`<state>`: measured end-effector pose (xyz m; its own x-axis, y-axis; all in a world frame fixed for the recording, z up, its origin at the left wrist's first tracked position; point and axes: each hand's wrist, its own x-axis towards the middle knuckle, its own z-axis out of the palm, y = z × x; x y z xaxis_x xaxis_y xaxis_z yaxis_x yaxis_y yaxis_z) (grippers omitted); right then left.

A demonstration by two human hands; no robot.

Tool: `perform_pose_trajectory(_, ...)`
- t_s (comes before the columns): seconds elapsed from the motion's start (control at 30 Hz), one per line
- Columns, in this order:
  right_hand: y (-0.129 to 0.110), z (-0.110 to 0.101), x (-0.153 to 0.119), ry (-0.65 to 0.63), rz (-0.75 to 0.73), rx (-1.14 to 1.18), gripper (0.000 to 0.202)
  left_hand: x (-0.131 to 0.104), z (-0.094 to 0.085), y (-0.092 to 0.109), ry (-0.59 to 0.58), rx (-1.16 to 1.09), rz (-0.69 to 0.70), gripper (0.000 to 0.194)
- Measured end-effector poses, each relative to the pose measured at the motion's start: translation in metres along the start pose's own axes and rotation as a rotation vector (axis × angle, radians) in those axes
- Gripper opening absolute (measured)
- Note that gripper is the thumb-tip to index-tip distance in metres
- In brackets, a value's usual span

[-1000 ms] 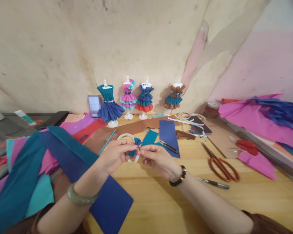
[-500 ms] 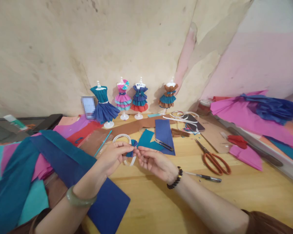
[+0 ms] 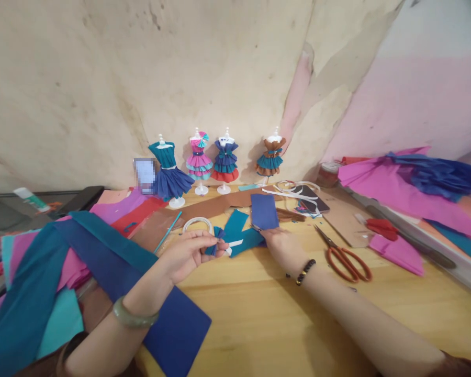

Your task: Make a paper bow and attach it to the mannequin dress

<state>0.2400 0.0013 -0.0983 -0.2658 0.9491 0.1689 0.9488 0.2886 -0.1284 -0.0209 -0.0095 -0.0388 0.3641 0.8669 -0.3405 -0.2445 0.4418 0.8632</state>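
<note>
Left hand point(image 3: 191, 253) pinches blue pleats point(image 3: 219, 232), seemingly lengthwise away; white strip point(image 3: 236, 243) points right.

My left fingers point(image 3: 198, 242) pinch a gathered blue piece point(image 3: 219, 232), its white strip point(image 3: 236, 243) pointing to 3 o'clock. My right fingers point(image 3: 269, 240) are at the small snips point(image 3: 256, 228) by the blue sheet point(image 3: 264, 209). Orange-handled scissors point(image 3: 338, 251) lie towards 3 o'clock; 4 dressed mannequins point(image 3: 226, 162) stand between 10 and 1 o'clock on my bench point(image 3: 251, 319).
</note>
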Motion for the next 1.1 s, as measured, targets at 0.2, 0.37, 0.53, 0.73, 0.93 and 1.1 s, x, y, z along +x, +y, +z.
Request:
perform_pose_trajectory(0.2,0.016,-0.002,0.003,0.061,0.071,0.047,0.039,0.000,0.000,0.001,-0.038,-0.005,0.013,0.008)
perform_pose_trajectory(0.37,0.017,-0.036,-0.002,0.212,0.111,0.278,0.035,0.001,0.001,0.001,-0.052,0.019,0.014,0.008)
perform_pose_trajectory(0.53,-0.029,-0.086,-0.020,0.069,-0.109,0.529,0.022,0.001,0.003,0.000,-0.061,0.050,0.035,0.012)
perform_pose_trajectory(0.73,-0.064,-0.105,-0.022,0.044,-0.225,0.169,0.015,0.001,0.006,-0.002,-0.066,0.073,0.048,0.016)
perform_pose_trajectory(0.93,-0.080,-0.110,-0.018,-0.023,-0.208,0.049,0.012,-0.001,0.008,-0.003,-0.086,0.069,0.051,0.023)
perform_pose_trajectory(1.1,-0.088,-0.112,-0.014,-0.016,-0.279,0.031,0.012,-0.001,0.008,-0.003,-0.125,0.069,0.050,0.027)
